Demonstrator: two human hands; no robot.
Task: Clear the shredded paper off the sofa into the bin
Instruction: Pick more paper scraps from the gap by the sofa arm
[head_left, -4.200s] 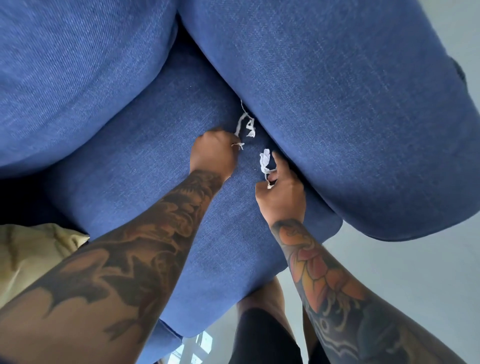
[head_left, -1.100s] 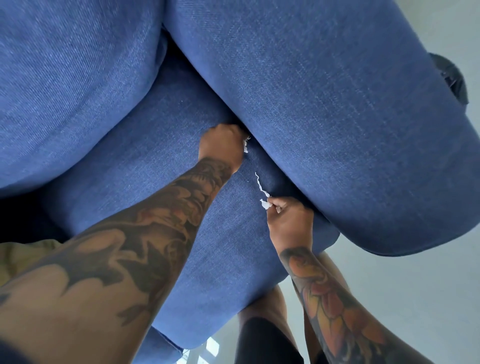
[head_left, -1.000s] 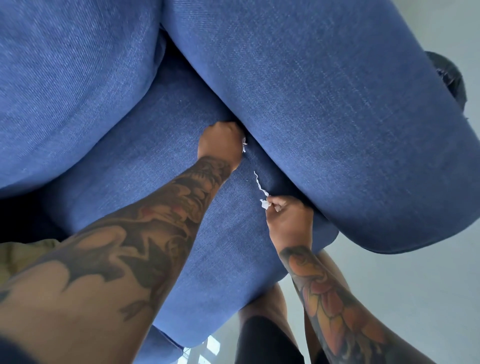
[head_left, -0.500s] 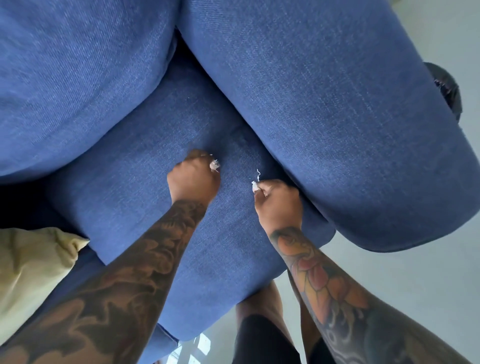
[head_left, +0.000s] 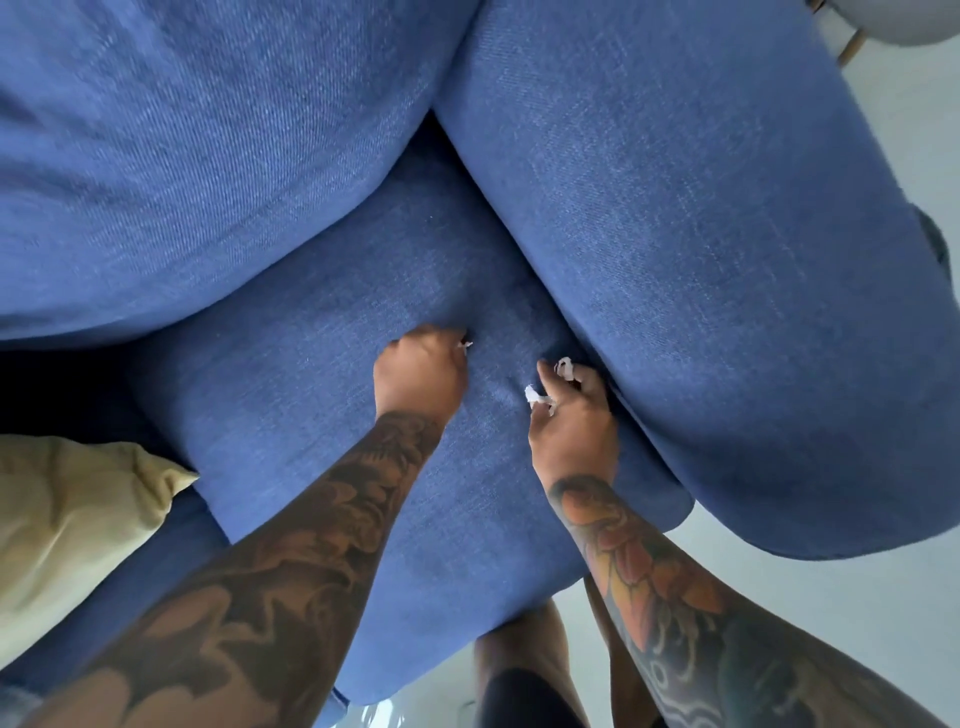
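I look down on a blue fabric sofa seat cushion (head_left: 322, 415). My left hand (head_left: 418, 371) rests fisted on the cushion, closed on white shredded paper; a small white bit (head_left: 466, 343) shows at its fingertips. My right hand (head_left: 574, 415) is beside the armrest (head_left: 701, 260), fingers curled, holding white paper scraps (head_left: 537, 397), with another curl of paper (head_left: 565, 366) at the fingers. No loose paper shows on the cushion. The bin is not in view.
A tan cushion (head_left: 67, 525) lies at the left edge. The blue back cushion (head_left: 182, 156) fills the upper left. Pale floor (head_left: 831, 597) shows at the right, my legs (head_left: 524, 670) below the seat's front edge. A dark object (head_left: 935, 244) peeks past the armrest.
Both hands have drawn back from the crease by the armrest toward the seat's middle. The strip that the right hand was pulling is now bunched in its fingers.
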